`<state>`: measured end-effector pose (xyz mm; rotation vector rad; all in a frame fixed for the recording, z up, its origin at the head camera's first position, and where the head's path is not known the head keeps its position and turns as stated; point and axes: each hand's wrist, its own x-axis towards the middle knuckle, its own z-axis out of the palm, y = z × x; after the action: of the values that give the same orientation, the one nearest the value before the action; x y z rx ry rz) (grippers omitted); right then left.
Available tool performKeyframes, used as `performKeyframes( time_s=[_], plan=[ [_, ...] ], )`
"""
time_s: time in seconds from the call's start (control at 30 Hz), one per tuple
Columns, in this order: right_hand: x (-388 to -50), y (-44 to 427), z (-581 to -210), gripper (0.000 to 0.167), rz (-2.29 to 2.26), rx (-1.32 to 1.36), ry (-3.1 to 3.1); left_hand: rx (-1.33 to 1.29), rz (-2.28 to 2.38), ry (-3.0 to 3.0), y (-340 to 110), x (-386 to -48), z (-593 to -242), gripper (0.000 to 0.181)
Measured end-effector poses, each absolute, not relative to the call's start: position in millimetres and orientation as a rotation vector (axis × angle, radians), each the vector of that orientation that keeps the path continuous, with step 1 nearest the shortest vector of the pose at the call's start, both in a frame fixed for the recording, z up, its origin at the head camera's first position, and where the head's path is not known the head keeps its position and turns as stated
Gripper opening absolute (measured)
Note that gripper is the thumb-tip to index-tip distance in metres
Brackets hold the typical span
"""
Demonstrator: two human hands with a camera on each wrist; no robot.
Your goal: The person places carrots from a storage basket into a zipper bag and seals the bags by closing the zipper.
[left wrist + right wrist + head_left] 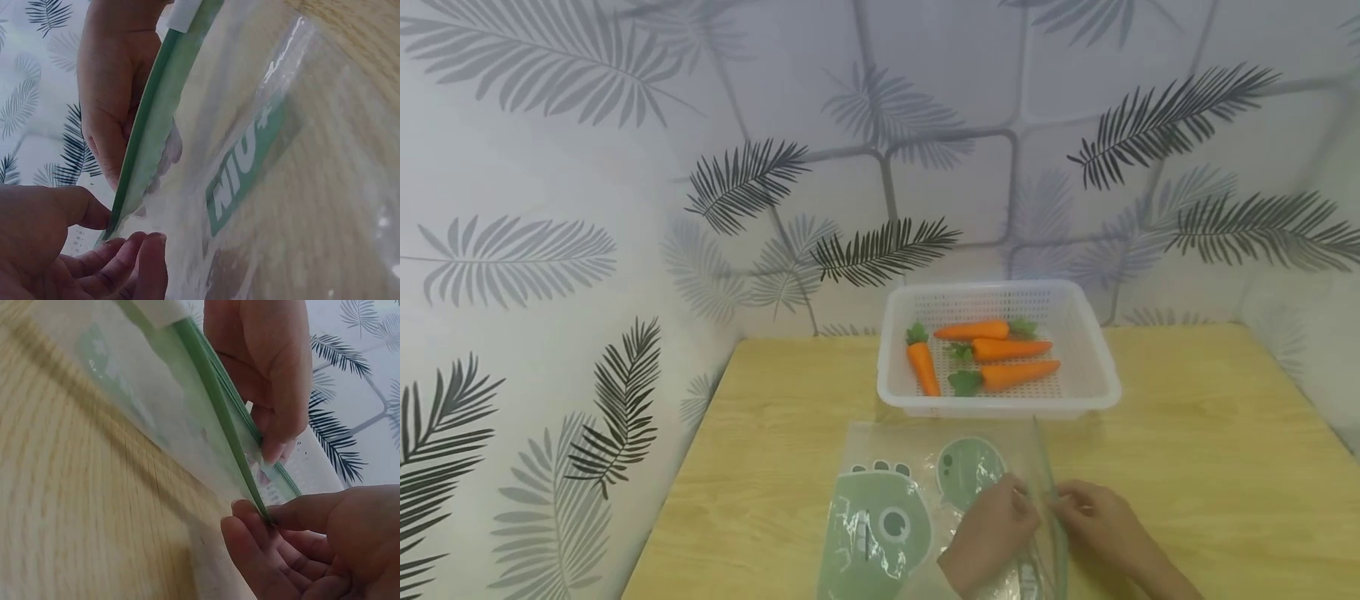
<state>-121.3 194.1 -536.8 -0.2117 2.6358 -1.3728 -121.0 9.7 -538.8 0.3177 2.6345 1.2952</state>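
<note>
A clear plastic zipper bag (887, 446) with green cartoon prints lies on the table, its mouth edge on the right. My left hand (992, 529) pinches one side of the mouth between thumb and fingers. Opposite it, my right hand (1105, 529) pinches the other side, thumb and fingertips on the green strip (219, 409). The two sides stand a little apart between the hands. A white zipper slider (184, 14) sits on the strip, away from the fingertips. Lettering on a green label (244, 169) shows through the film in the left wrist view.
Behind the bag stands a white perforated plastic basket (1000, 403) with several orange carrots (1015, 374) with green tops. The wood-grain table (760, 467) meets a leaf-patterned wall covering (880, 192) at the back and sides.
</note>
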Motion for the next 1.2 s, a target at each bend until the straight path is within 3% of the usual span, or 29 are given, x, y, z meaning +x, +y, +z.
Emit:
performKeyframes(
  time_s=[0.27,0.7,1.0,1.2],
  plan=[
    [-120.5,191.5,-538.9,0.028,-1.375,-0.159,2.664,0.259,1.676,2.338,3.4,-122.4,-539.9,0.029],
    [-119.0,193.5,-541.9,0.031,-1.354,-0.143,2.661,0.291,2.028,2.000,-20.2,-106.7,-500.1,0.025],
    [-121.3,190.6,-544.6,0.023,-1.434,-0.247,2.649,0.312,2.062,2.025,-53.9,-94.8,-466.3,0.034],
    [-120.4,185.5,-539.8,0.028,-1.604,-0.339,2.448,0.247,2.019,2.140,-74.0,-85.9,-444.1,0.033]
  ],
)
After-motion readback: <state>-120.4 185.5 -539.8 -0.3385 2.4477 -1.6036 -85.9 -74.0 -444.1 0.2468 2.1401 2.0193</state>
